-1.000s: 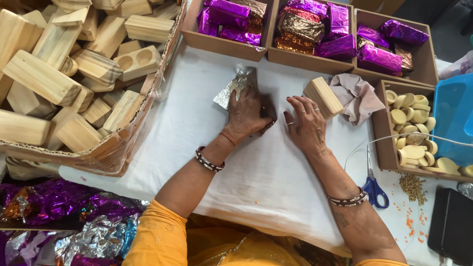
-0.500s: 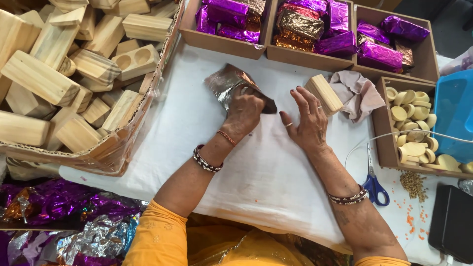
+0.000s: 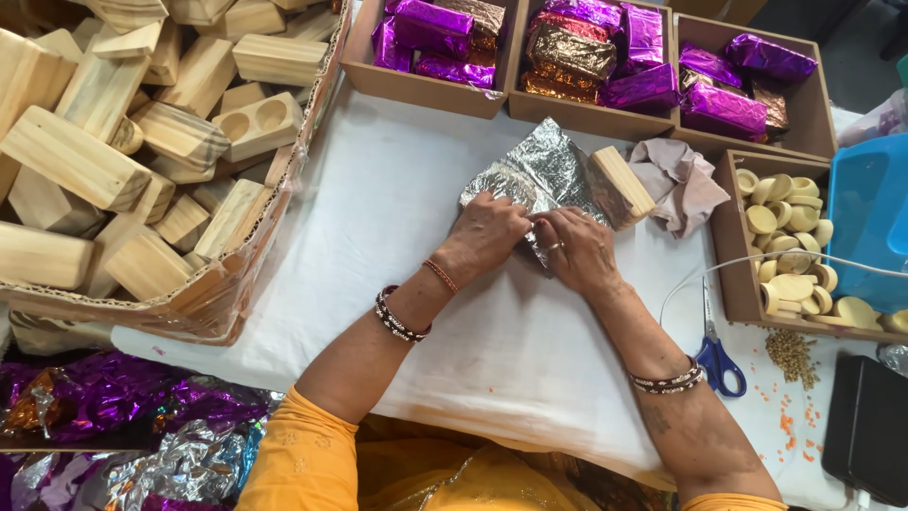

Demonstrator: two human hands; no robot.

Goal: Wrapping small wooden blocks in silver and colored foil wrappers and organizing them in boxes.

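A crumpled silver foil sheet (image 3: 544,168) lies on the white cloth-covered table (image 3: 397,218). My left hand (image 3: 487,232) and my right hand (image 3: 579,248) meet at its near edge, both pinching the foil between fingers and thumb. A plain wooden block (image 3: 622,182) rests on the foil's right side, just beyond my right hand.
A big carton of wooden blocks (image 3: 123,151) fills the left. Boxes of foil-wrapped blocks (image 3: 605,57) line the far edge. A grey cloth (image 3: 681,185), a box of wooden rings (image 3: 794,246), blue-handled scissors (image 3: 716,355) and a blue bin (image 3: 870,222) sit right. Loose foil (image 3: 113,426) lies bottom left.
The foil, which my left hand held lifted, is now spread flat beside the block. Both hands came together onto its near edge.
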